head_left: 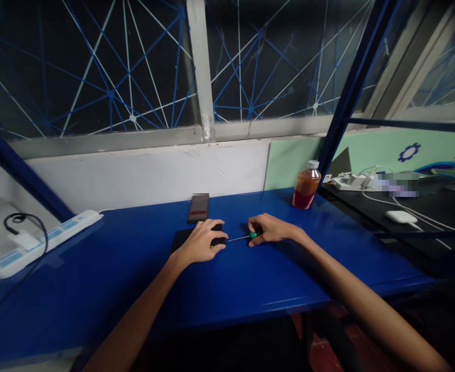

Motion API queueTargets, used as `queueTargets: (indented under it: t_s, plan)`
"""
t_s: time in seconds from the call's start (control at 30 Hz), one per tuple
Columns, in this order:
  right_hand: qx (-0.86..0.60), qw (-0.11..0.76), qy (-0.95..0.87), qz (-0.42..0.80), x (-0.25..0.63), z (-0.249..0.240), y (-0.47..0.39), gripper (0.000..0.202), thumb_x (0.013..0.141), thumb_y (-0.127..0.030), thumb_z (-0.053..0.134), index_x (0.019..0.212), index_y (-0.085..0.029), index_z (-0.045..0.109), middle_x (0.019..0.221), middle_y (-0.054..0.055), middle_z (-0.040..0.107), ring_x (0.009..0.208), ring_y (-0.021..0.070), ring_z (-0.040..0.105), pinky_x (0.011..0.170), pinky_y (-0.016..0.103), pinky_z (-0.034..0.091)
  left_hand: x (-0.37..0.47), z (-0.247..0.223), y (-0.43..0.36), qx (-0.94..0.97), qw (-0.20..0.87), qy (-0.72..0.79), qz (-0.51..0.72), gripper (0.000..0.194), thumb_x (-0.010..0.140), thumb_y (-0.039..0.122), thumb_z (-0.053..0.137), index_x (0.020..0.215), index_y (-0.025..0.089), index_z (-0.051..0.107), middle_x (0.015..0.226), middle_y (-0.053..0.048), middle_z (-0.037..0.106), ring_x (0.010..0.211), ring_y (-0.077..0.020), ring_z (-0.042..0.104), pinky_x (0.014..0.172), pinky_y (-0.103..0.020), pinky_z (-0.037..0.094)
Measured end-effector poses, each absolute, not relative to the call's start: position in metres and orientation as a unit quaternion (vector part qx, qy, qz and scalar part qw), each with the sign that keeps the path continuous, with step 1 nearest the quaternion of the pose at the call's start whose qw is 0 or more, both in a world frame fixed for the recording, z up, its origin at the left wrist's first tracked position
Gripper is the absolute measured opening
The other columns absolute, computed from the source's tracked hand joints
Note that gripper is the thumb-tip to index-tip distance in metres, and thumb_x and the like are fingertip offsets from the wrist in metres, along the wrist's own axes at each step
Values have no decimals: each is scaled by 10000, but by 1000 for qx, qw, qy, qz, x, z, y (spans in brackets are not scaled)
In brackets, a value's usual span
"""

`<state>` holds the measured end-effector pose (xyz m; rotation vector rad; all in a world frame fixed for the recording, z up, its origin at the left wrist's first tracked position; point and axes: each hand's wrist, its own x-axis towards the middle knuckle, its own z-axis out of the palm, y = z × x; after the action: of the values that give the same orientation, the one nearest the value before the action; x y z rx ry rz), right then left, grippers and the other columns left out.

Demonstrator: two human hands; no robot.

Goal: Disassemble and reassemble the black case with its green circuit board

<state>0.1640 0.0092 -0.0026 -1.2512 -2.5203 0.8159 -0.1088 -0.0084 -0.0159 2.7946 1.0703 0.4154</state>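
Note:
My right hand [271, 228] is closed around the green handle of a screwdriver [253, 235]. Its thin metal shaft points left to the edge of a dark, flat object [181, 238] lying on the blue table [227, 284]. Over that object rests my left hand [204, 242], its fingers curved around the right end. The thumb and fingers are apart, with the black end between them. A small bit of yellow shows under the left thumb. Where the screwdriver's tip meets the object is too small to make out.
Behind my left hand lies a phone [198, 207]. A bottle of reddish drink [307, 185] stands at the back right. On the left is a white power strip [45, 245] with a black cable. Chargers and white cables lie on a black table [367, 206] at right.

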Motion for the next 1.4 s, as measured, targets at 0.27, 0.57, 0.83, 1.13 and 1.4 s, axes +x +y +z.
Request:
queueTargets:
  t_s: [0.27, 0.57, 0.83, 1.13, 1.4]
  plan:
    - [-424, 108, -859, 265, 165, -2, 10, 402, 647, -480, 772, 747, -191, 510, 634, -44, 531, 558, 107, 459, 522, 232, 284, -109, -16, -8, 923, 63, 353, 139, 229, 875, 352, 601, 1084, 290, 674, 1370, -64, 472, 1235, -312, 435, 981, -520, 372]
    - [-417, 117, -862, 265, 165, -1, 8, 393, 701, -540, 712, 765, -180, 569, 625, -31, 538, 550, 104, 436, 526, 237, 264, -108, -16, -8, 923, 67, 351, 144, 222, 885, 351, 584, 1077, 289, 678, 1356, -59, 485, 1231, -309, 442, 983, -518, 373]
    - [-402, 125, -865, 272, 166, 1, 8, 363, 846, -496, 544, 761, -161, 653, 577, -28, 502, 521, 94, 382, 521, 242, 227, -108, -15, -9, 922, 65, 355, 139, 218, 887, 343, 584, 1078, 294, 676, 1360, -61, 486, 1246, -303, 432, 989, -516, 367]
    - [-405, 126, -867, 262, 165, 0, 8, 346, 821, -494, 597, 795, -159, 680, 623, -10, 574, 525, 93, 421, 518, 242, 268, -109, -16, -8, 923, 64, 353, 138, 221, 888, 350, 582, 1080, 289, 675, 1356, -62, 487, 1235, -301, 438, 985, -510, 373]
    - [-432, 114, -854, 266, 166, -2, 10, 408, 653, -550, 752, 763, -176, 627, 648, -17, 581, 559, 112, 482, 524, 240, 302, -109, -16, -8, 924, 66, 348, 144, 225, 892, 360, 572, 1082, 294, 674, 1354, -58, 487, 1232, -309, 439, 982, -519, 372]
